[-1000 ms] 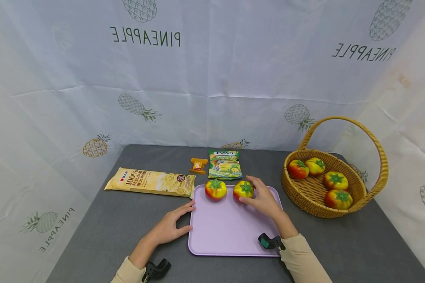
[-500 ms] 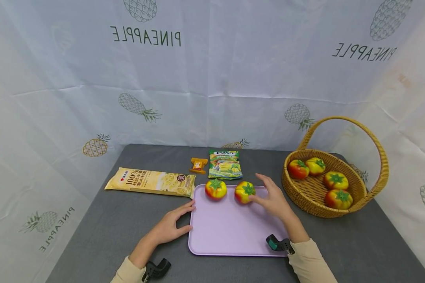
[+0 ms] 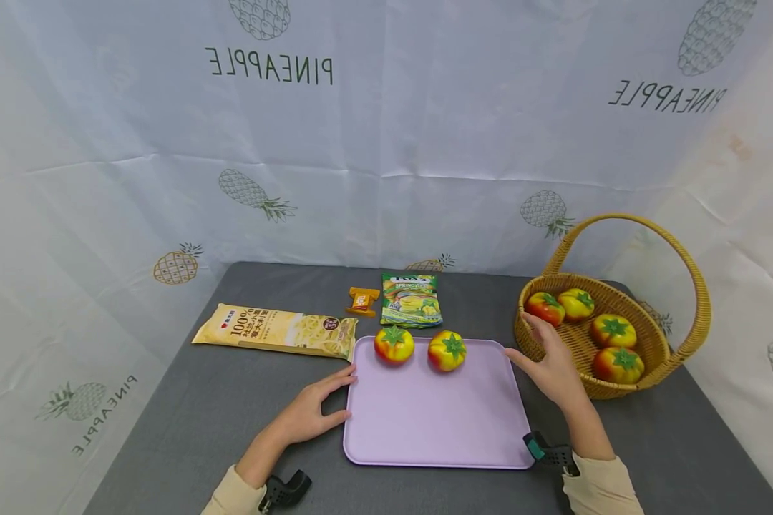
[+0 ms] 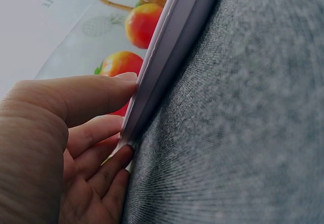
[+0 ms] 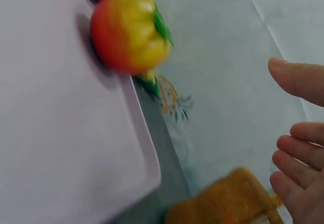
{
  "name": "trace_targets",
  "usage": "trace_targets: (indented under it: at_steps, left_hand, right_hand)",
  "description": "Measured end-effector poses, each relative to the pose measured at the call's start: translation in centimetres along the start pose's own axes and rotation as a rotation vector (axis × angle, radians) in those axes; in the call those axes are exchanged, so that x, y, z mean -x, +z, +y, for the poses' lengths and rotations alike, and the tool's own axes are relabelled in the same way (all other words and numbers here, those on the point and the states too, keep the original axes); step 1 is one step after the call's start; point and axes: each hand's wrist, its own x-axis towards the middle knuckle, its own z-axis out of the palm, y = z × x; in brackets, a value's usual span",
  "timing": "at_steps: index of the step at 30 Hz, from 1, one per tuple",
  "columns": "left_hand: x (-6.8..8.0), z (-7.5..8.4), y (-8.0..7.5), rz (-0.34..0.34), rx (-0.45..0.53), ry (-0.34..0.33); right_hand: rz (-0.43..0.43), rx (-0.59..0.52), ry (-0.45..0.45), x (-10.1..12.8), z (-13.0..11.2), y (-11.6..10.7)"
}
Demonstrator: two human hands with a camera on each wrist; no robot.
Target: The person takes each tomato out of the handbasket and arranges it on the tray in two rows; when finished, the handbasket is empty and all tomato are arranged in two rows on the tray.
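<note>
2 fruits on tray, prob. 4 in basket, L hand relaxed, R hand spread

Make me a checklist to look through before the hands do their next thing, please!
1. Right hand free: ok, it holds nothing.
2. Right hand not bumping the basket: cannot tell, it overlaps the basket's side in the head view.
3. Left hand at the tray: ok, its fingertips touch the left edge.
4. Tray fruits apart: ok, two with a gap between.
5. Basket fruits to pick from: ok, four show.
6. Basket upright: ok, handle up.
</note>
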Motion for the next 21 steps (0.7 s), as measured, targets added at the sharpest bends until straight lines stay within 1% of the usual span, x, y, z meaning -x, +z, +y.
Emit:
trace_targets:
  at_steps: [5, 9, 14, 18, 21]
  left_hand:
    - [-0.1, -0.1, 0.0, 0.002, -0.004, 0.008]
    - [-0.1, -0.2, 0.0, 0.007, -0.01, 0.015]
    - [-0.1, -0.2, 0.0, 0.009, -0.012, 0.019]
    - [-0.1, -0.2, 0.0, 0.01, -0.008, 0.023]
    - [-0.1, -0.2, 0.1, 0.011, -0.008, 0.022]
  right_hand:
    - [0.042, 0.043, 0.05, 0.7, 1.6, -2.4]
    - [0.027, 0.038, 0.123, 1.3, 2.5, -4.3]
    - [0.001, 0.083, 0.22, 1.8, 3.5, -6.3]
    - [-0.018, 0.132, 0.282, 2.1, 4.2, -7.4]
    - [-0.035, 0.167, 0.299, 2.2, 4.5, -7.8]
